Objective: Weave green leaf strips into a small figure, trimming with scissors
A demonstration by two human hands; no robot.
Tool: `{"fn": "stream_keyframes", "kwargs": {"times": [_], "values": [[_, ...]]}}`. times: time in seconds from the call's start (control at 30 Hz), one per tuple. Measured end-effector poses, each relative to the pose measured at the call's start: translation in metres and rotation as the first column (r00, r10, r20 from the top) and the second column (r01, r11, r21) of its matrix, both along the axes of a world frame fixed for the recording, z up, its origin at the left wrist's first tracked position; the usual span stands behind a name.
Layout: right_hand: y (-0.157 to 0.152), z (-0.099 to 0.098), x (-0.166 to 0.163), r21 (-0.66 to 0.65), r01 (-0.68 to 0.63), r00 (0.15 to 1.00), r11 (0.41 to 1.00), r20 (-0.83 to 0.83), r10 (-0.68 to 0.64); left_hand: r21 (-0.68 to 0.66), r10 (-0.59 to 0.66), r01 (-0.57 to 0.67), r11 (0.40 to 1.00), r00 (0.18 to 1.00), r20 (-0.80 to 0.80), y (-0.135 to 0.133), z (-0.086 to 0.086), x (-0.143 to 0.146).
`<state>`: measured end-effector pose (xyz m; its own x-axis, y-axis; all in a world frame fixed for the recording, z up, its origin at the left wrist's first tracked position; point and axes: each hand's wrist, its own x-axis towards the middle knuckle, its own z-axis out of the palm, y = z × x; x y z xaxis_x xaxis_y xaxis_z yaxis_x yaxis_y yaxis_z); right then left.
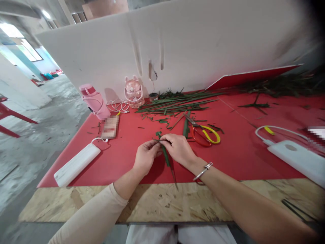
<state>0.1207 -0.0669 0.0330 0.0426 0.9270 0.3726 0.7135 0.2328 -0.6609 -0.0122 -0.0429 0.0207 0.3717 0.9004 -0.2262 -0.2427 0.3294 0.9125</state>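
My left hand (146, 154) and my right hand (179, 147) meet over the front of the red sheet. Both are closed in a pinch on one green leaf strip (166, 156). A small curled or knotted green bit tops the strip above my fingertips, and a thin brownish end trails down toward the wooden edge. My fingers hide the part between them. Scissors (204, 134) with one yellow and one red handle lie just beyond my right hand, beside a wider piece of green leaf (186, 125). A metal bangle (203, 171) is on my right wrist.
Behind lie a pile of long green strips (175, 103), leaf scraps and a small round tin (153, 97). At left stand a pink bottle (94, 101), a clear pink jug (133, 93) and a white power bank (77, 165); another white power bank (297, 157) is at right. A white panel (193, 44) closes the back.
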Motion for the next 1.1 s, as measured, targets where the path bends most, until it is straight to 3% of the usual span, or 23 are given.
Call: {"fn": "stream_keyframes", "kwargs": {"times": [0.2, 0.37, 0.5, 0.6, 0.77, 0.93, 1.1], "values": [[0.000, -0.004, -0.004, -0.051, 0.015, 0.976, 0.999, -0.214, -0.026, -0.014, 0.028, -0.029, 0.999, 0.999, -0.029, 0.000, 0.002, 0.001], [-0.001, -0.003, -0.009, 0.146, 0.012, 0.987, 0.989, -0.163, 0.012, -0.189, 0.136, -0.114, 0.975, 0.985, 0.107, -0.002, 0.008, 0.004], [-0.003, -0.002, -0.011, 0.232, -0.082, 0.984, 0.969, -0.134, 0.116, -0.211, 0.169, -0.135, 0.968, 0.974, 0.150, -0.003, 0.007, 0.003], [-0.002, -0.002, -0.011, 0.205, -0.104, 0.976, 0.973, -0.169, 0.140, -0.148, 0.153, -0.139, 0.979, 0.984, 0.087, -0.003, 0.004, 0.003], [0.000, -0.004, -0.012, 0.177, -0.033, 0.981, 0.984, -0.185, 0.066, 0.031, 0.133, -0.131, 0.991, 0.989, -0.063, -0.003, -0.003, 0.004], [0.000, -0.009, -0.014, 0.116, 0.058, 0.983, 0.992, -0.178, -0.037, 0.229, 0.204, -0.158, 0.960, 0.959, -0.194, 0.001, -0.008, 0.002], [0.000, -0.010, -0.014, 0.099, 0.062, 0.975, 0.993, -0.219, -0.039, 0.339, 0.198, -0.105, 0.935, 0.948, -0.251, 0.001, -0.003, 0.000]]}}
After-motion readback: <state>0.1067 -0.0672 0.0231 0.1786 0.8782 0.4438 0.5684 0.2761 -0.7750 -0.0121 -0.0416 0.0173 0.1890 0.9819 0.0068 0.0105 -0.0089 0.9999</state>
